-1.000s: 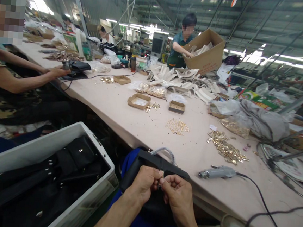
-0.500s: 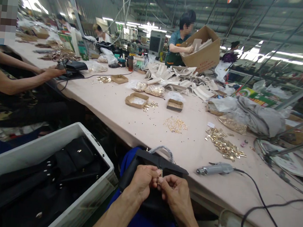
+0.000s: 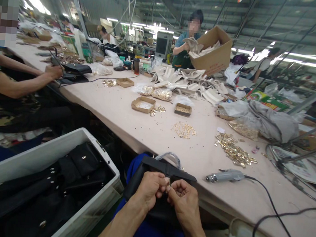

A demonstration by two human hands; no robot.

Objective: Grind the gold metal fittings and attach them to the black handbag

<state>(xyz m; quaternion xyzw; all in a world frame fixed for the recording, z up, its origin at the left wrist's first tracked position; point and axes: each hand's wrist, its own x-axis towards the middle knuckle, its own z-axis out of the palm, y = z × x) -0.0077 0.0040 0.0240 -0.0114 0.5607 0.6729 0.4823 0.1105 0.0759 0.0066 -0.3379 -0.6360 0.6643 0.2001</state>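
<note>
A black handbag (image 3: 158, 165) lies across my lap on blue cloth (image 3: 134, 225), its plastic-wrapped handle (image 3: 171, 155) standing against the table edge. Above the bag my left hand (image 3: 150, 189) and my right hand (image 3: 183, 199) meet, fingertips pinched together. Between them is a small gold metal fitting (image 3: 168, 183), mostly covered by the fingers. A grey electric screwdriver (image 3: 226, 175) lies on the table to the right of my hands, its cord trailing right.
On my left stands a white crate (image 3: 101, 176) of black bags. The table (image 3: 119, 118) bears heaps of gold fittings (image 3: 236, 151), small screws (image 3: 184, 129) and cardboard trays (image 3: 143, 105). Across it, a person holds a cardboard box (image 3: 213, 51); another person's hand (image 3: 54, 72) works at left.
My hands stay over the bag; the gold fitting between my fingertips is now more covered. Across the table, the person's hand has lifted pale pieces at the box. The co-worker's hand at left shifted slightly.
</note>
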